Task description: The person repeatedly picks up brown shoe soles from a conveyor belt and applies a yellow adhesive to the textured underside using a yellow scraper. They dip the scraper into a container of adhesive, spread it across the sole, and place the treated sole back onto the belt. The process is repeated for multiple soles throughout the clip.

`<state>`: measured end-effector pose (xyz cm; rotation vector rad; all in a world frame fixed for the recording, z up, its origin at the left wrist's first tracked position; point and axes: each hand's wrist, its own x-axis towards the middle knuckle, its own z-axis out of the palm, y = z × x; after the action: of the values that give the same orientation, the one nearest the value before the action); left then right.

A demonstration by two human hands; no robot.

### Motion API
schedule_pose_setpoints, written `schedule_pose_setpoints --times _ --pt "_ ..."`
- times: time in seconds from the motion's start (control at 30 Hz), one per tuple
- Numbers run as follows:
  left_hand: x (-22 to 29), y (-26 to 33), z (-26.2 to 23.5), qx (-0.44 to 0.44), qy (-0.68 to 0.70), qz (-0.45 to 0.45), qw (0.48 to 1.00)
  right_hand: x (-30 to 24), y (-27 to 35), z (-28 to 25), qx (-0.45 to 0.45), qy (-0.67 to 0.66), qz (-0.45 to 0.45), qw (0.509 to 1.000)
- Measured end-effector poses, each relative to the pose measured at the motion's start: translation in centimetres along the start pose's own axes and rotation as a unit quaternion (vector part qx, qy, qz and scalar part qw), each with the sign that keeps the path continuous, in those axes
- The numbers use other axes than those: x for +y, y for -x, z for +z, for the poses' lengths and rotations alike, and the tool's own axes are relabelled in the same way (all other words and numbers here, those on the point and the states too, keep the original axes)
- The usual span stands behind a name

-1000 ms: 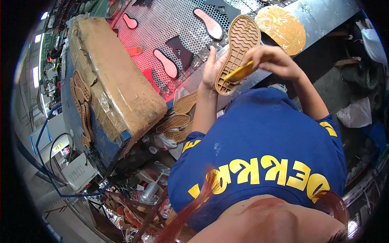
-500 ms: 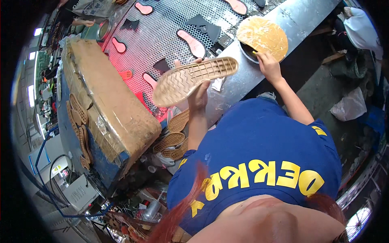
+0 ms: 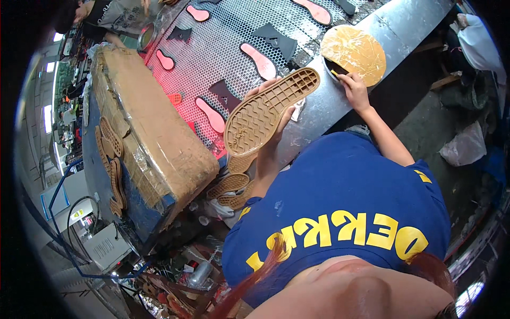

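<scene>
My left hand (image 3: pixel 285 118) grips a tan shoe sole (image 3: pixel 265 114) from below and behind, fingers on its far edge and thumb on its near edge. The sole's ridged and gridded face is turned up, its narrower end tilted toward the right. My right hand (image 3: pixel 355 87) pinches a thin yellow brush handle (image 3: pixel 336 74) at the opening of a round pot (image 3: pixel 329 66). The handle's lower end is hidden in the pot. A yellowish, glue-streaked round lid (image 3: pixel 353 50) covers most of the pot.
Pink insoles (image 3: pixel 258 61) and dark cut pieces (image 3: pixel 275 41) lie on a perforated conveyor (image 3: pixel 223 37) ahead. A metal ledge (image 3: pixel 398 26) borders it. At left stands a worn cardboard box (image 3: pixel 154 122), with more tan soles (image 3: pixel 228 185) beside it. Another person's arm (image 3: pixel 114 39) shows far left.
The sole in my left hand has shifted right and down, with its wide end lower. My right hand stays at the pot. The whole view has shifted slightly.
</scene>
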<state>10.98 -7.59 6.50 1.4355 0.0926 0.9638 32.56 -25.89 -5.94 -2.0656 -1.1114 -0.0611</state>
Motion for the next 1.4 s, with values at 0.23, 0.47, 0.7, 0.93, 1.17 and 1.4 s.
schedule_pose_setpoints --times 0.23,0.47,0.7,0.93,1.17,1.4 --pt "0.3 -0.3 0.2 0.02 -0.05 0.038 0.998 -1.8 -1.7 -1.2 0.157 -0.296 0.228 0.914" --pt "1.4 -0.9 0.7 0.063 -0.193 0.054 0.978 -11.8 -4.4 -8.2 0.183 -0.185 -0.027 0.965" --pt "3.2 -2.1 1.9 -0.009 -0.275 0.054 0.96 -16.0 -5.6 -8.3 0.129 -0.176 -0.142 0.966" --pt "3.3 -1.8 2.9 0.056 -0.191 0.033 0.979 -16.6 -5.7 -7.5 0.141 -0.16 -0.148 0.966" --pt "4.5 -2.3 3.3 0.018 -0.194 -0.035 0.98 -16.9 -5.7 -7.4 0.134 -0.164 -0.156 0.965" --pt "4.1 -2.2 3.6 0.038 -0.232 -0.043 0.971 -17.8 -5.4 -7.0 0.094 -0.163 -0.212 0.959"
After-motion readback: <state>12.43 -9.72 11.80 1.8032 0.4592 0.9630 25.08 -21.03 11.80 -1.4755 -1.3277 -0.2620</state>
